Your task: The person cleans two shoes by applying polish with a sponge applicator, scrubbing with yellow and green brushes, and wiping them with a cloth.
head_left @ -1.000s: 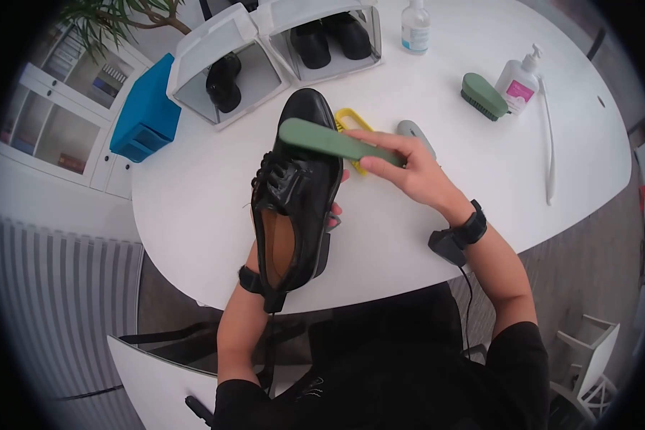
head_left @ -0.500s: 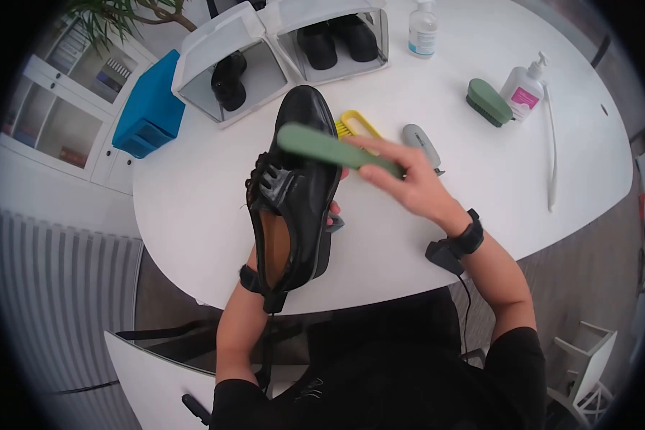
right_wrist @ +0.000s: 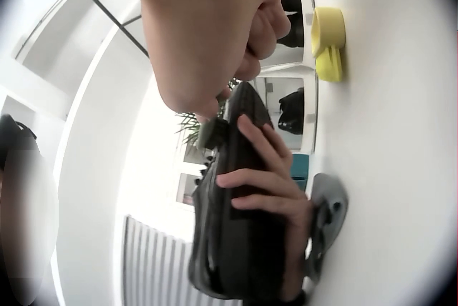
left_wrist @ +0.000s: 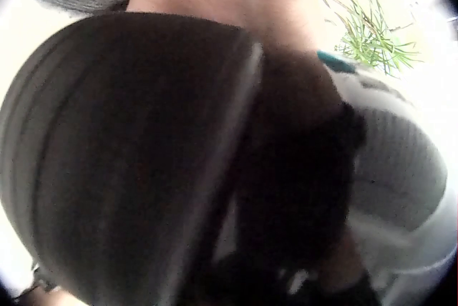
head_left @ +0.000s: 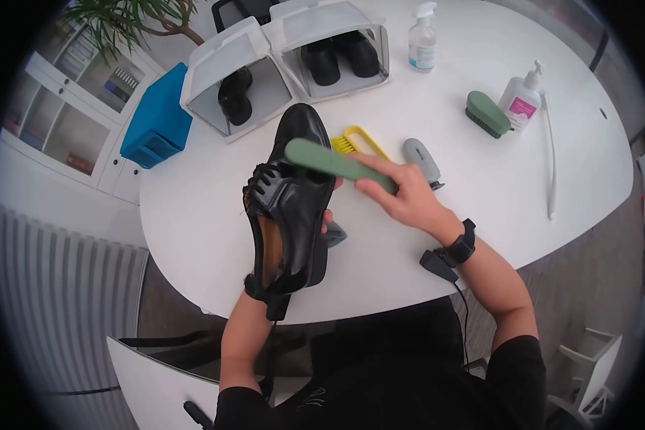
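Note:
A black lace-up dress shoe (head_left: 301, 236) is held over the table, toe pointing away from me. From beneath, my left hand (right_wrist: 275, 184) grips it; the right wrist view shows the fingers spread across the sole, while the head view shows only some fingertips beside it. My right hand (head_left: 414, 199) holds a green brush (head_left: 333, 162) by one end. The brush lies crosswise over the front of the shoe, just ahead of the laces, its bristles hidden. Dark, blurred shoe surface (left_wrist: 122, 156) fills much of the left wrist view.
Below the shoe lies a grey cloth-like piece (head_left: 335, 234). Beyond my right hand are a yellow brush (head_left: 365, 140) and a grey handheld item (head_left: 421, 161). Further off stand two shoe boxes (head_left: 226, 57), a second green brush (head_left: 487, 113), pump bottle (head_left: 521, 100), spray bottle (head_left: 422, 43) and white shoehorn (head_left: 550, 165).
The brush has shifted slightly rightward across the shoe's front, still held by my right hand. The shoe remains in my left hand, and the head view has tilted up a little.

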Demonstrator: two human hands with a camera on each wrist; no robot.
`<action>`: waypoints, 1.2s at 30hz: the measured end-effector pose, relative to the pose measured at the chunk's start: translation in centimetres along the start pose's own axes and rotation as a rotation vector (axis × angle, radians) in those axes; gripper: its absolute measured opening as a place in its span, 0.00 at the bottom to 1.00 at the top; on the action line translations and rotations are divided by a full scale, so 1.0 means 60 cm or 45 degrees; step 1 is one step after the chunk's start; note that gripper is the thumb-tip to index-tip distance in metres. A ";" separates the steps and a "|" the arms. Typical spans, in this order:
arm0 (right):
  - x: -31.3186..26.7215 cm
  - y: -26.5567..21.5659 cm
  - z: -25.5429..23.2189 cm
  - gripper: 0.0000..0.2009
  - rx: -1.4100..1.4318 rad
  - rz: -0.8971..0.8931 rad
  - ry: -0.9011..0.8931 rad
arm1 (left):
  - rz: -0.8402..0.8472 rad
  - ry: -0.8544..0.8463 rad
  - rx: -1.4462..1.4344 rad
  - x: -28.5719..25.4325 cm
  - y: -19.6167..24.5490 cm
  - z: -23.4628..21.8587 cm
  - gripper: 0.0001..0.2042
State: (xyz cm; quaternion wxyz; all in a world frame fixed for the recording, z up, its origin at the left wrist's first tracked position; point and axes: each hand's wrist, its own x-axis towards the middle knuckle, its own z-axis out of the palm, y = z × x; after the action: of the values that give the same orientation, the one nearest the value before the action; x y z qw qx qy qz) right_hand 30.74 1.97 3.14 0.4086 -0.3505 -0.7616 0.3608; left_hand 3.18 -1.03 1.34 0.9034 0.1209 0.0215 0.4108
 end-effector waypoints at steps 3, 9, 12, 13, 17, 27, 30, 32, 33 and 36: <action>0.015 0.037 -0.010 0.21 -0.162 0.035 0.254 | -0.070 -0.100 -0.045 0.008 0.012 0.006 0.45; -0.006 0.009 -0.009 0.19 -0.040 -0.060 0.301 | -0.020 -0.064 -0.005 -0.012 0.010 -0.016 0.43; -0.002 0.002 0.004 0.18 -0.176 0.010 0.007 | -0.014 0.016 0.098 -0.023 0.019 -0.047 0.44; 0.006 0.013 0.003 0.17 -0.219 0.142 0.122 | 0.006 0.028 0.111 -0.022 0.021 -0.040 0.44; 0.004 0.026 -0.015 0.16 -0.231 0.264 0.287 | 0.077 0.059 0.199 -0.006 0.027 -0.021 0.44; -0.006 0.017 0.007 0.16 -0.358 0.030 0.128 | 0.156 0.036 0.233 -0.003 0.016 0.002 0.41; -0.011 0.011 0.012 0.16 -0.307 -0.207 0.106 | 0.311 0.273 0.499 0.003 0.029 -0.039 0.42; -0.005 -0.008 0.023 0.15 -0.421 -0.496 -0.074 | 0.327 0.263 0.444 0.003 0.019 -0.016 0.42; -0.003 -0.003 0.021 0.15 -0.459 -0.496 -0.039 | 0.329 0.256 0.391 0.002 0.014 0.000 0.42; 0.001 0.003 0.007 0.14 -0.558 -0.055 0.129 | 0.290 0.114 0.368 0.002 0.022 -0.015 0.42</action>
State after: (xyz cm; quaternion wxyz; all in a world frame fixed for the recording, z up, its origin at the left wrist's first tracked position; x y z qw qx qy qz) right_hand 30.36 1.99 2.86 0.3681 -0.4323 -0.8075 0.1597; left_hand 2.14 0.07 0.80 0.8226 0.2327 0.1065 0.5078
